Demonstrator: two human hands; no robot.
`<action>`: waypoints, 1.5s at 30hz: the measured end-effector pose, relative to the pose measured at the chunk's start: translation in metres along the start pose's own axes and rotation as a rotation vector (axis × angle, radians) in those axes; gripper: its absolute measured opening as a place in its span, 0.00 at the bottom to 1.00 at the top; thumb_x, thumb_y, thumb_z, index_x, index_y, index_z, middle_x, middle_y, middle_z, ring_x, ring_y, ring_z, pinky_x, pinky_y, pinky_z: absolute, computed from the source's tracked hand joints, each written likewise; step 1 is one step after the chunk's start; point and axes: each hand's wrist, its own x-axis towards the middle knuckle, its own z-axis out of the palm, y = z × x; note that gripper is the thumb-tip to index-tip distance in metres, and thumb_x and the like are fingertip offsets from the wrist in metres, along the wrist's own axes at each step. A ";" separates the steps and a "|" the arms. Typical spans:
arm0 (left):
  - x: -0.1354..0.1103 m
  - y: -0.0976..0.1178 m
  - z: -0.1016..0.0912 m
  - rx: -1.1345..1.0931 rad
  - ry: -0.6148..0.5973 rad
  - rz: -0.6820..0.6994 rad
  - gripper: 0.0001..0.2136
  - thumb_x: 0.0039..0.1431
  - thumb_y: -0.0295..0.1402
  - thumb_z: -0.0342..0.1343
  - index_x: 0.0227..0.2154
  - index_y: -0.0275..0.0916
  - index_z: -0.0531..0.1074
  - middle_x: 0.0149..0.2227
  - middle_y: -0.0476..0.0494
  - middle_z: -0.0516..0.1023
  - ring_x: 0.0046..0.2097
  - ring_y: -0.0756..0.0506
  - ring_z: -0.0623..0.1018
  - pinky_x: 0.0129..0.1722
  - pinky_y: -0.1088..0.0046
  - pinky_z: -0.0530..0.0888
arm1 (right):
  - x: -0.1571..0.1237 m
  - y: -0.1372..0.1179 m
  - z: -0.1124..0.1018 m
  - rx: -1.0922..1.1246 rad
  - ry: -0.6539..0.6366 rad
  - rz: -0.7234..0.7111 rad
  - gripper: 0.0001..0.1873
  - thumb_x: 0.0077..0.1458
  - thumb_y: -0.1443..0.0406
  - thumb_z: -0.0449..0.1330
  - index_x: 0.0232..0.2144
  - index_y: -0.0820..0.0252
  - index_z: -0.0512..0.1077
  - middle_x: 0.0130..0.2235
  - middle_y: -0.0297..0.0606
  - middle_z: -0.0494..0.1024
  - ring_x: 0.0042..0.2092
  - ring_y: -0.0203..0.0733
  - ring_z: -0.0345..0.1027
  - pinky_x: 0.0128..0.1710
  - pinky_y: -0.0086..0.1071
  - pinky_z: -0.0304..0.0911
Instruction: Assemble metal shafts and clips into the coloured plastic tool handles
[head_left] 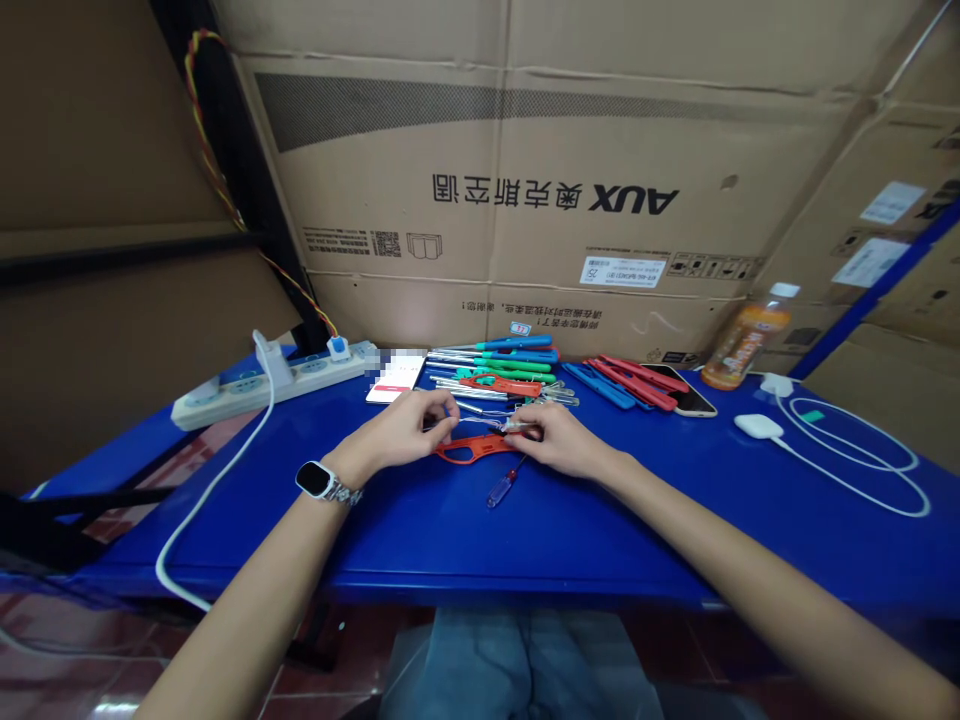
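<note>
My left hand [414,428], with a watch on its wrist, is closed in a pinch at the end of a thin pale wire [472,420]. Opposite it, my right hand [556,436] has its fingers closed around a small pale piece [519,426] at the wire's other side; its kind is mostly hidden. Just below the fingers lies an orange-red plastic shell [469,451] with an oval opening, partly covered by my right hand. A screwdriver [501,490] with a clear purple handle rests on the blue table [420,530], its shaft pointing toward my right hand.
Behind my hands lie blue-handled and green-handled tools [525,366], and to the right red shells [637,382] beside a phone [694,400]. A power strip [247,390], a white card [396,376], a drink bottle [746,340] and a white charger [757,427] with looped cable surround them. Cardboard [525,130] stands behind.
</note>
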 end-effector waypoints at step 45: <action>0.007 0.007 0.028 0.317 0.103 0.105 0.09 0.60 0.32 0.58 0.43 0.40 0.70 0.37 0.46 0.76 0.40 0.44 0.76 0.38 0.69 0.72 | 0.028 0.003 0.018 0.207 -0.082 0.096 0.07 0.57 0.63 0.57 0.35 0.61 0.71 0.27 0.31 0.70 0.28 0.34 0.60 0.30 0.28 0.54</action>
